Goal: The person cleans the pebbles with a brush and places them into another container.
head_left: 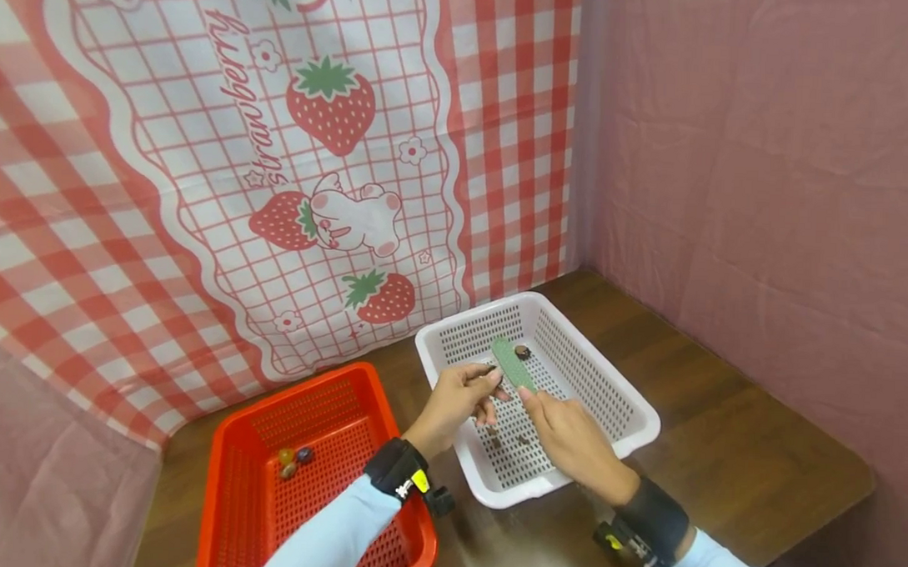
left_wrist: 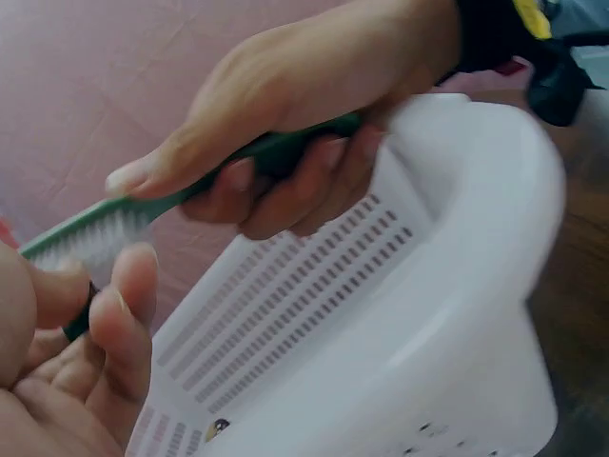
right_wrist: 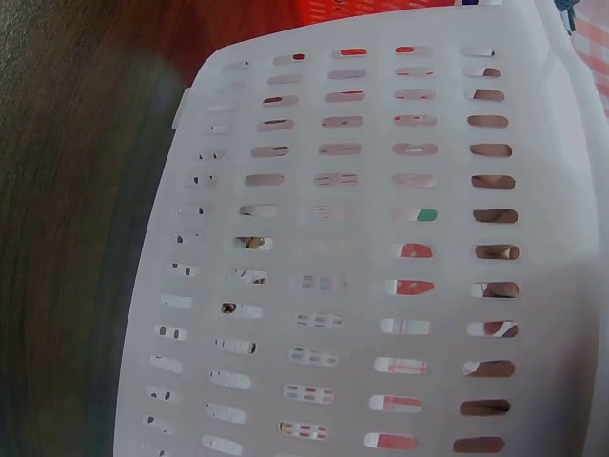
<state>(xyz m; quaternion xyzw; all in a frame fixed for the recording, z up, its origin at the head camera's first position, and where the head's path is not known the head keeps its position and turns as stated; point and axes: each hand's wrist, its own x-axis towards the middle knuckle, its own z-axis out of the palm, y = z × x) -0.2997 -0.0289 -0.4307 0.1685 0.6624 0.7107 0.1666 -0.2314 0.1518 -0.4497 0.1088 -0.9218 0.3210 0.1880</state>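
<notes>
My right hand (head_left: 572, 438) grips a green brush (head_left: 513, 365) by its handle, thumb along its back. White bristles (left_wrist: 107, 238) show in the left wrist view. Opposite it, my left hand (head_left: 461, 396) pinches a small dark object (left_wrist: 81, 316) between thumb and fingers, close under the bristles; most of it is hidden, so its kind cannot be told. Both hands are above a white perforated basket (head_left: 484, 489). A small dark-brown roundish piece (head_left: 522, 352) lies inside it, with brown crumbs (head_left: 524, 440) nearer me. In the right wrist view the basket's wall hides both hands' work.
To the left stands a red perforated basket (head_left: 218, 475) with three small round pieces (head_left: 304, 455), coloured yellow, dark blue and brown. Both baskets rest on a brown wooden table (head_left: 756, 461). A strawberry-print cloth (head_left: 327, 254) hangs behind, and a pink cloth (head_left: 751, 160) hangs at the right.
</notes>
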